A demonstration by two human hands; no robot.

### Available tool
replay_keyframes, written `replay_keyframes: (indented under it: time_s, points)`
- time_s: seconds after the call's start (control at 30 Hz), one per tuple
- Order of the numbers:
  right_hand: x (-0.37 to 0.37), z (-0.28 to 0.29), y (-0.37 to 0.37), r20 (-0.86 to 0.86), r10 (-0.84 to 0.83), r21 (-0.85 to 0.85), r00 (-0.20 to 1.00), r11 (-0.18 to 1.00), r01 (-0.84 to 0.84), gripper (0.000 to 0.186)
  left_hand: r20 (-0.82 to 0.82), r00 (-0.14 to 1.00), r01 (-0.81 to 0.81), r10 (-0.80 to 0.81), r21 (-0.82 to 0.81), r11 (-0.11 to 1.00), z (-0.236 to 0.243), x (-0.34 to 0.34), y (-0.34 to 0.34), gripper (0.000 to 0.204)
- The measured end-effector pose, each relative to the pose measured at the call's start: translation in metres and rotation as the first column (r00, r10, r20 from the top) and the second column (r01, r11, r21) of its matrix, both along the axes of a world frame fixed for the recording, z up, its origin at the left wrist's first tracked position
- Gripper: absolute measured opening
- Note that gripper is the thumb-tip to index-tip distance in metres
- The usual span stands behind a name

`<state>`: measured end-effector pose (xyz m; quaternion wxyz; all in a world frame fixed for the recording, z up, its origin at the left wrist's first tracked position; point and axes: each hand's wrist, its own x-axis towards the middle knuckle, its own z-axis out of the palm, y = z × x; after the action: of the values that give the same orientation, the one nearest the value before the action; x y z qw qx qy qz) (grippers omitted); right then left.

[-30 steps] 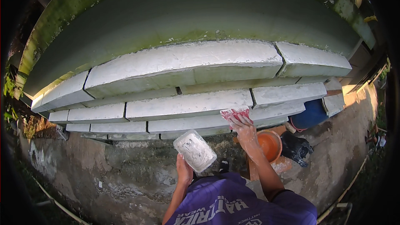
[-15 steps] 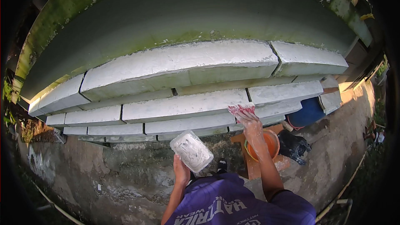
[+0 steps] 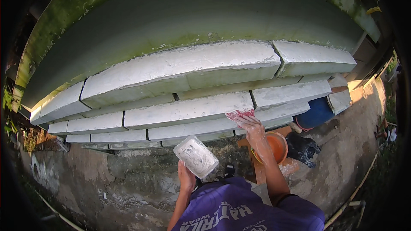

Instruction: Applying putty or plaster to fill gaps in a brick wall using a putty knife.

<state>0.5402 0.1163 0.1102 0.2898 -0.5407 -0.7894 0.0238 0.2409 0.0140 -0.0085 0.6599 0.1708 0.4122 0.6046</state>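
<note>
My left hand (image 3: 186, 177) grips the lower left edge of a shallow rectangular plastic tub (image 3: 196, 156), coated inside with white paste and tilted in front of my body. My right hand (image 3: 254, 130), whitened by the same paste, is closed on a flat red scraper (image 3: 238, 114) smeared with white. The scraper's blade lies at the front edge of a long white-coated block (image 3: 192, 110) in the middle tier. Its working edge seems to touch the block, though the exact contact is hard to see. A dark vertical gap separates this block from a neighbouring block (image 3: 291, 94).
An upper tier of white-topped blocks (image 3: 188, 62) rises behind, below a greenish wall (image 3: 205, 10). Under my right forearm stand an orange bucket (image 3: 277, 147) and a board (image 3: 259, 169). Beside them are a black plastic bag (image 3: 302, 149) and a blue container (image 3: 316, 113).
My right hand and the scraper have slid left along the block's front edge, away from the gap. My left hand and the tub have barely moved.
</note>
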Motion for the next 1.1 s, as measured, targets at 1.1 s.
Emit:
replay_keyframes:
  time_s: [1.1]
  points:
    - [-0.090,0.025,0.032,0.081,0.000,0.180,0.997,0.984,-0.015,0.038,0.085,0.994,-0.064,0.063,0.017,0.998,-0.010,-0.011,-0.015,0.041]
